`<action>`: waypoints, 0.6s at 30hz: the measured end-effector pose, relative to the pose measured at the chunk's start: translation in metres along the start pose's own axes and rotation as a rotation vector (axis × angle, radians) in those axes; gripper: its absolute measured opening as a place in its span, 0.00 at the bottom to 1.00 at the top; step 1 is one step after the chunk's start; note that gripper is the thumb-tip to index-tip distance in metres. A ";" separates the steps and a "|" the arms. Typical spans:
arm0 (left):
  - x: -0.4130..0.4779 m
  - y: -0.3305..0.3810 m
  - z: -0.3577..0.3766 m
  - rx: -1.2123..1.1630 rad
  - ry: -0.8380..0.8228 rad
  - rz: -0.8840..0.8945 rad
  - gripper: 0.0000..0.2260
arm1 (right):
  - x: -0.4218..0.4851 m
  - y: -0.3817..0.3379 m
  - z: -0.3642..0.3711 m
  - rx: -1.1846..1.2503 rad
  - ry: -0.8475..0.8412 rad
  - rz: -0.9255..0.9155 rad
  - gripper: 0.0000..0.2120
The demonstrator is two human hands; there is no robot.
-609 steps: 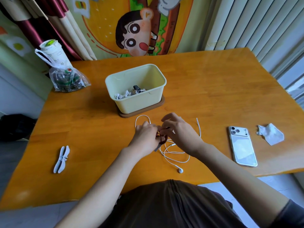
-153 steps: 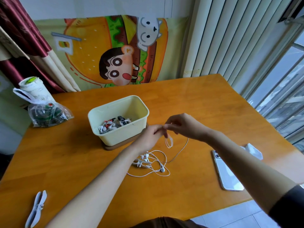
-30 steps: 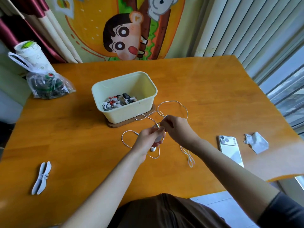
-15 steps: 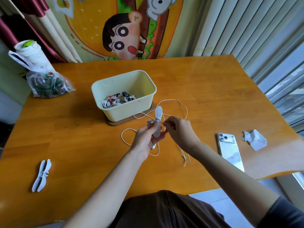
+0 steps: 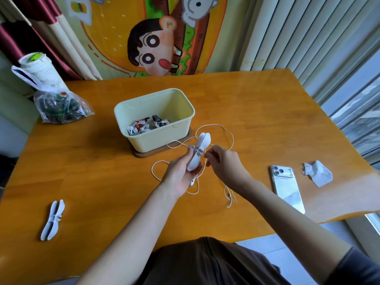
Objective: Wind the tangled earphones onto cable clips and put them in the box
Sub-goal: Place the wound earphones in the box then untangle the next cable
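Observation:
My left hand (image 5: 181, 171) holds a white cable clip (image 5: 198, 153) upright just in front of the box, with white cable wrapped around its narrow middle. My right hand (image 5: 223, 163) pinches the white earphone cable (image 5: 224, 132) right beside the clip's waist. The rest of the cable lies in loose loops on the wooden table (image 5: 257, 124) around both hands. The pale yellow box (image 5: 156, 132) stands on a brown base and holds several wound earphones at its bottom. A second white cable clip (image 5: 52, 220) lies at the near left of the table.
A white phone (image 5: 287, 188) lies face down at the right, with a crumpled white tissue (image 5: 317, 175) beyond it. A clear plastic bag (image 5: 59, 108) with dark contents and a white paper cup (image 5: 39, 68) stand at the far left.
The clip has come up out of my left fist and now stands upright. My right hand has drawn the cable across its waist. The loops on the table have shifted slightly.

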State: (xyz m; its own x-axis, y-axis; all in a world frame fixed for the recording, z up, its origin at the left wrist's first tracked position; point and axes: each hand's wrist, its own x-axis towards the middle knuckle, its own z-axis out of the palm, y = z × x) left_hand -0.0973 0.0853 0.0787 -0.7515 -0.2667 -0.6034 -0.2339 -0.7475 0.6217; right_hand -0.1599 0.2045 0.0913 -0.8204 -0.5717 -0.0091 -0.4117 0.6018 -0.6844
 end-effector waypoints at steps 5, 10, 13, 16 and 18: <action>-0.006 0.001 0.003 -0.140 -0.029 -0.037 0.12 | 0.003 -0.008 -0.001 0.022 0.026 -0.032 0.06; -0.005 0.004 -0.002 -0.141 -0.057 -0.019 0.07 | 0.004 -0.008 -0.003 0.051 -0.011 -0.005 0.08; -0.004 0.004 -0.005 -0.009 -0.077 0.055 0.08 | 0.003 -0.010 -0.003 0.062 -0.037 -0.010 0.09; -0.007 0.003 -0.005 0.052 -0.130 0.101 0.07 | 0.003 -0.011 -0.005 0.065 -0.028 -0.025 0.08; -0.009 0.004 -0.004 0.092 -0.170 0.131 0.09 | 0.003 -0.009 -0.007 0.039 -0.020 -0.036 0.07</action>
State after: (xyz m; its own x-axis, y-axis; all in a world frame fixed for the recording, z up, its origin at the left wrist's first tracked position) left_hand -0.0889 0.0822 0.0850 -0.8703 -0.2457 -0.4269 -0.1773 -0.6524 0.7368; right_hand -0.1613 0.2009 0.1026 -0.7972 -0.6038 0.0020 -0.4248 0.5585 -0.7125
